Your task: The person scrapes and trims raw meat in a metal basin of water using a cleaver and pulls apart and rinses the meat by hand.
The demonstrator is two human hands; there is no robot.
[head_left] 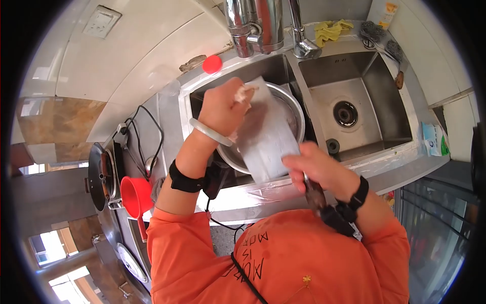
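Note:
A cleaver point(267, 137) lies slantwise over a round metal basin point(299, 109) in the left sink bowl, its broad grey blade facing up. My right hand point(321, 169) is wrapped round the cleaver near where blade meets handle, and the dark handle sticks out below toward my body. At the blade's far left edge is my left hand point(223, 104), closed in a fist. A pale, crumpled piece point(247, 92) shows at its fingers, though its kind is not clear. The blade hides most of the basin's inside.
A chrome faucet point(306, 48) stands behind the sink's right bowl point(349, 91). Along the back lie a red lid point(212, 64), a yellow cloth point(331, 31) and scouring pads point(372, 31). A red dipper point(135, 197) and cables point(147, 137) are at left.

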